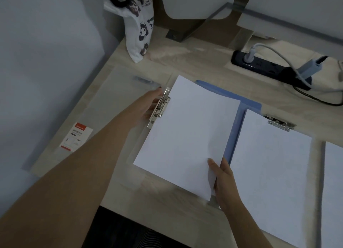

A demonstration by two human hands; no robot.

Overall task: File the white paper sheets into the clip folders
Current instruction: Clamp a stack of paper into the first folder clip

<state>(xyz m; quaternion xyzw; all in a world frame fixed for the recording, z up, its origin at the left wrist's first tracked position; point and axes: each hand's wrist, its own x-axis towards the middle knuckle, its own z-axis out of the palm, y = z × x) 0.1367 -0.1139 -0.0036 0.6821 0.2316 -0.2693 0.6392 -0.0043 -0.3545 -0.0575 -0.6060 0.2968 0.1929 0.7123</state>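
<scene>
Pale wood counter [167, 201] spreads under both hands. Nearest, the right hand [222, 179] pinches the lower corner of a stack of white paper sheets [185, 136], thumb on top. Further off, the left hand [148, 106] grips the silver metal clip [159, 108] of a clear plastic clip folder [111, 99]; the stack's edge lies against that clip. Just right of the right hand lies an open blue plastic clip folder [239, 121] with white sheets clipped in. Beyond the left hand stands a white printed tote bag [138, 28]; beyond the right, a black power strip [263, 63].
</scene>
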